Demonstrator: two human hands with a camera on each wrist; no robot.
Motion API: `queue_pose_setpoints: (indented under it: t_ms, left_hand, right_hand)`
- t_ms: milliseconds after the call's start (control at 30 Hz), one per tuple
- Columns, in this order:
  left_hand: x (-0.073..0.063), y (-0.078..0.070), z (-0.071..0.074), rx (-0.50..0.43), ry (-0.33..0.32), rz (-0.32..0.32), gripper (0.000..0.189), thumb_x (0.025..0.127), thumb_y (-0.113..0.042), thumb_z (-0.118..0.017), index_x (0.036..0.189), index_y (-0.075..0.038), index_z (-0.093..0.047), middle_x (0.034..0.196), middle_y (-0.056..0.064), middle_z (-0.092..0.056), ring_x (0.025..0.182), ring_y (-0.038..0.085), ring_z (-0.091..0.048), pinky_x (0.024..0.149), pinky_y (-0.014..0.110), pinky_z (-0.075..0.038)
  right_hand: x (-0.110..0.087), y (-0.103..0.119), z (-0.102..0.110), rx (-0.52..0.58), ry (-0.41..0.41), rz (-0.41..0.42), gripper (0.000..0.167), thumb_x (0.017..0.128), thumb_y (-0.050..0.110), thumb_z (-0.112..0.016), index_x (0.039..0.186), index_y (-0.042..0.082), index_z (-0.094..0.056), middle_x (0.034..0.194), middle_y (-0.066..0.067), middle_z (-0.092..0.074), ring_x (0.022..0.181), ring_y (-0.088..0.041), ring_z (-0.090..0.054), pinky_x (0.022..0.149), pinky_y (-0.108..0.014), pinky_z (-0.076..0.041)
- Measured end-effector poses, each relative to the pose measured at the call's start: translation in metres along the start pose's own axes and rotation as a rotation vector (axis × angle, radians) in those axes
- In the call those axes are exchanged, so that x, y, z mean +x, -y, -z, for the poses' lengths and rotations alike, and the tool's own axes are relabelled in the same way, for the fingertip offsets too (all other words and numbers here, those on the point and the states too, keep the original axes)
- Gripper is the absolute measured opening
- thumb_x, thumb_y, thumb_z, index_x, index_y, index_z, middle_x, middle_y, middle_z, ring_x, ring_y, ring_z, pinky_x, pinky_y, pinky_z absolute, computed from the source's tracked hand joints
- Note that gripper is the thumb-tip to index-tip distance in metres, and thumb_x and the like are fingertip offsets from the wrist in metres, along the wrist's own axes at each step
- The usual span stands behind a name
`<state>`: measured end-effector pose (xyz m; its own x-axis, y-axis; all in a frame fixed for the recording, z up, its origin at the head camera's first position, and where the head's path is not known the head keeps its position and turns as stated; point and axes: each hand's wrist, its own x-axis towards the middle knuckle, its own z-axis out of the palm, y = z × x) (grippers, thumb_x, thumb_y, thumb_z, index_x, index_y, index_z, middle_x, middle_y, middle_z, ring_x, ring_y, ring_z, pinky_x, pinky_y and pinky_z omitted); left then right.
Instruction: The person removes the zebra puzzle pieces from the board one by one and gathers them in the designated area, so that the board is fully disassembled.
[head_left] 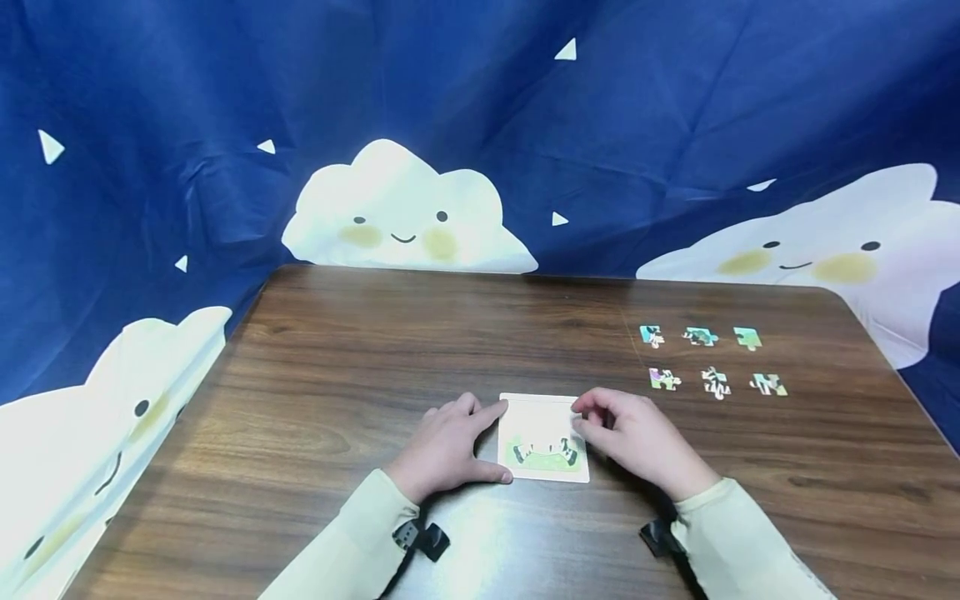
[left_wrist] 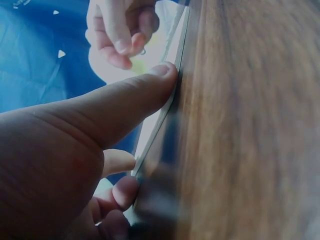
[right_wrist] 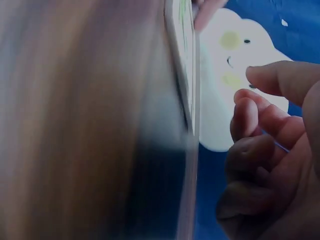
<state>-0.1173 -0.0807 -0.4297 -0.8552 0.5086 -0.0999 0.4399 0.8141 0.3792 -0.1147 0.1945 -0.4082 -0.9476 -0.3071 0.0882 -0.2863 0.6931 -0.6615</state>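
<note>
A small white puzzle board [head_left: 540, 406] lies on the table, a strip of green and black-and-white printing along its lower part. My left hand [head_left: 450, 446] spreads a straight thumb and index finger along the board's left side, fingertips resting at its two left corners. In the left wrist view the thumb [left_wrist: 135, 95] presses at the board's edge. My right hand [head_left: 637, 442] hovers at the board's right edge, its fingers loosely bent. Between its thumb and index finger the right wrist view shows a gap with nothing in it.
Several loose jigsaw pieces lie in two rows at the right, among them a green piece [head_left: 747, 337] and a purple-green piece [head_left: 663, 380]. The brown wooden table [head_left: 360, 358] ends at a blue curtain [head_left: 450, 92] with white clouds.
</note>
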Motion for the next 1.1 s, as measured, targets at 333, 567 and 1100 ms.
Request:
queue_pose_setpoints:
  t_ms: [333, 567, 1100]
  left_hand:
    - [0.005, -0.002, 0.001, 0.032, -0.006, 0.025, 0.095, 0.070, -0.068, -0.078, 0.150, -0.025, -0.050, 0.094, -0.004, -0.046, 0.075, 0.012, -0.046, 0.070, 0.031, -0.036]
    - [0.006, -0.005, 0.003, 0.031, -0.011, 0.019, 0.095, 0.070, -0.068, -0.078, 0.149, -0.024, -0.050, 0.092, -0.004, -0.046, 0.074, 0.013, -0.047, 0.069, 0.032, -0.037]
    - [0.006, -0.004, 0.001, 0.032, -0.021, 0.014, 0.096, 0.069, -0.069, -0.078, 0.149, -0.023, -0.050, 0.092, -0.004, -0.045, 0.074, 0.013, -0.047, 0.070, 0.032, -0.037]
  right_hand:
    - [0.007, 0.028, -0.028, -0.050, 0.180, 0.058, 0.019, 0.082, 0.024, -0.076, 0.099, 0.016, -0.073, 0.070, 0.017, -0.051, 0.060, 0.001, -0.046, 0.064, -0.024, -0.043]
    - [0.007, 0.037, -0.040, -0.183, 0.193, 0.044, 0.024, 0.075, 0.023, -0.077, 0.097, 0.015, -0.071, 0.065, 0.018, -0.047, 0.059, 0.002, -0.043, 0.061, -0.024, -0.042]
    - [0.004, 0.033, -0.045, -0.114, 0.168, 0.037, 0.025, 0.075, 0.020, -0.080, 0.092, 0.020, -0.062, 0.074, 0.015, -0.054, 0.063, -0.001, -0.047, 0.061, -0.025, -0.040]
